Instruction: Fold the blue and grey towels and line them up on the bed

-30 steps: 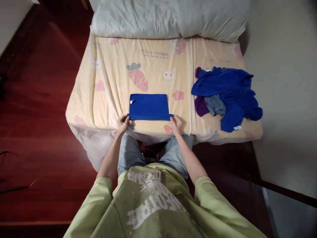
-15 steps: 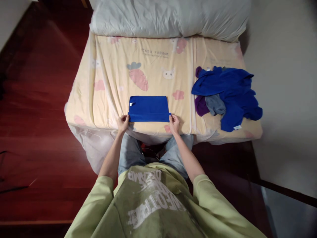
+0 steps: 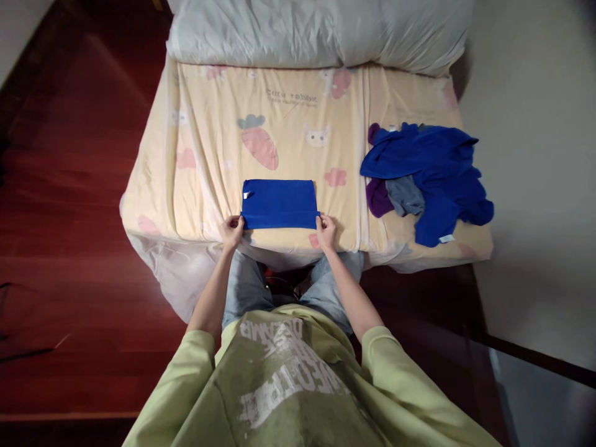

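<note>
A blue towel [image 3: 279, 200] lies flat on the bed in front of me, its near edge turned up in a narrow fold. A small white label shows near its left side. My left hand [image 3: 231, 231] pinches the left end of the fold between thumb and fingers. At the opposite end, my right hand [image 3: 326, 232] is closed on the fold's right corner. Both hands rest low, close to the bed's front edge.
A heap of blue, purple and grey cloths [image 3: 433, 174] lies on the right of the bed. The patterned bedsheet [image 3: 209, 143] is cream with carrots and rabbits. A grey-white quilt [image 3: 316, 34] is bundled along the far side. A wall [image 3: 535, 155] stands at right.
My right hand has shifted very slightly left at its corner. The towel and the heap stay in place, and both hands keep their grip.
</note>
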{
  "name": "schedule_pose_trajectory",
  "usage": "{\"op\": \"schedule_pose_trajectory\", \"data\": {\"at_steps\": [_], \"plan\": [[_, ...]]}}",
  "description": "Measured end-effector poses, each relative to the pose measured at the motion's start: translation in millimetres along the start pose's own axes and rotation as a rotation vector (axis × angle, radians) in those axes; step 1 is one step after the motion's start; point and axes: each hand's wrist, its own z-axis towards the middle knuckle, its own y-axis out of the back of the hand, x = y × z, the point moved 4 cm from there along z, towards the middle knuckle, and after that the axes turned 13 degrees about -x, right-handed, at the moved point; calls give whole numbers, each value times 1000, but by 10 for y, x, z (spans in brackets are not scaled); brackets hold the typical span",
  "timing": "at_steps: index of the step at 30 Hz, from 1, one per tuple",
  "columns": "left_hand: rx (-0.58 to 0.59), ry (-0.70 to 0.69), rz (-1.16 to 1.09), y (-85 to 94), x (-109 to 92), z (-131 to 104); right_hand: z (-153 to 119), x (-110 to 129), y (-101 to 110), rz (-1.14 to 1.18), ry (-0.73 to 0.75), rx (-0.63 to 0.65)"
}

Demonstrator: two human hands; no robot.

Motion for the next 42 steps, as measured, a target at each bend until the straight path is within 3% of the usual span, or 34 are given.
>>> {"op": "schedule_pose_trajectory", "data": {"at_steps": [21, 26, 31, 36, 42], "plan": [[-28, -73, 21, -4, -103, -54, 7, 88, -20, 27, -3, 22], [-16, -87, 65, -12, -90, -60, -31, 122, 1, -65, 71, 19], [-59, -230, 148, 7, -88, -44, -72, 189, 10, -157, 172, 40], [50, -326, 134, -16, -102, -66, -98, 262, 5, -154, 407, 68], [175, -459, 171, -19, -142, -94, -125, 334, 15, -153, 473, 183]]}}
